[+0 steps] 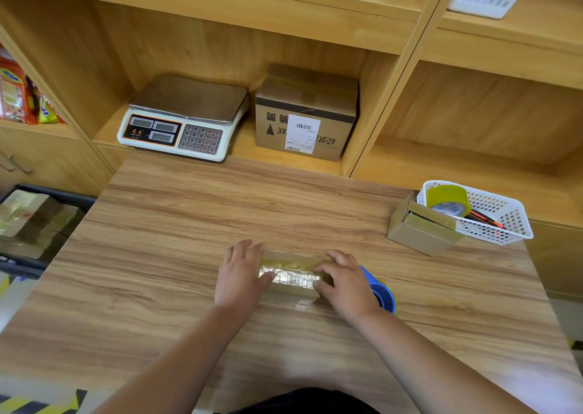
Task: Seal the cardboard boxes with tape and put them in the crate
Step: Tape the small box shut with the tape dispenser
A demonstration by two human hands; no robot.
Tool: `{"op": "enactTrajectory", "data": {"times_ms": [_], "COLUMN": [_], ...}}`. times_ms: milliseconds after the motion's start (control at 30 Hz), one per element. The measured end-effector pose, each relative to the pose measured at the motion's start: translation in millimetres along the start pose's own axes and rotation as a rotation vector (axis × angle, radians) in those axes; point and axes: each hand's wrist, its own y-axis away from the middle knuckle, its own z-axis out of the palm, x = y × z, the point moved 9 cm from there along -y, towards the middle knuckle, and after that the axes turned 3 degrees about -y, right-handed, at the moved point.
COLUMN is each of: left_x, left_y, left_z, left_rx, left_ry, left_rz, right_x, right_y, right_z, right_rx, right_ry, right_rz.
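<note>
1. The small cardboard box (291, 271) lies flat in the middle of the table (176, 224), toward its near edge. Shiny tape runs across its top.
2. The left hand (241, 274) rests on the box's left end. Its fingers are straight and spread, and the thumb lies on the taped top; it presses rather than grasps.
3. The right hand (344, 282) grasps the box's right end, with the fingers bent over the far edge and the thumb against the near side.
4. A blue tape dispenser (383, 293) lies on the table just right of the right hand, partly hidden by the wrist.
5. A second cardboard box (422, 229) sits at the far right of the table. Its top flap is not fully closed, and it touches a white basket (504, 221).
6. That basket holds a yellow-green tape roll (448, 199), standing tilted at its left end, and some red and black items that are too small to identify.
7. A dark crate (63, 197) stands left of the table and lower down, with taped boxes (31, 221) lying inside it.
8. In the shelf (284, 35) compartment beyond the table, a scale (183, 117) sits on the left. A large cardboard box (306, 113) with a white barcode label sits just to its right.
9. Colourful snack packets (19, 98) fill a shelf compartment at the far left.
</note>
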Motion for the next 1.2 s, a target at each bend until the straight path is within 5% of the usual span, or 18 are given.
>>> {"op": "enactTrajectory", "data": {"times_ms": [467,633,833,1033,1200], "left_x": [-49.2,-43.5,-35.7,14.6,43.2], "left_y": [-3.4,0.2,1.6,-2.0,-10.5], "left_z": [41.6,48.3,42.6,9.1,32.7], "left_rx": [-0.254,-0.231,-0.197,0.002,-0.146], "left_ry": [0.296,0.536,0.534,-0.079,-0.330], "left_rz": [-0.468,-0.482,-0.503,0.000,0.243], "right_x": [10.2,7.6,8.4,9.9,11.0], "right_y": [2.8,5.2,9.5,16.0,18.8], "right_z": [6.4,8.2,12.9,15.2,11.6], "right_rx": [-0.014,-0.011,-0.067,-0.108,-0.067], "right_ry": [-0.124,-0.113,-0.026,0.030,-0.031], "right_rz": [0.118,0.118,0.120,0.117,0.153]}}
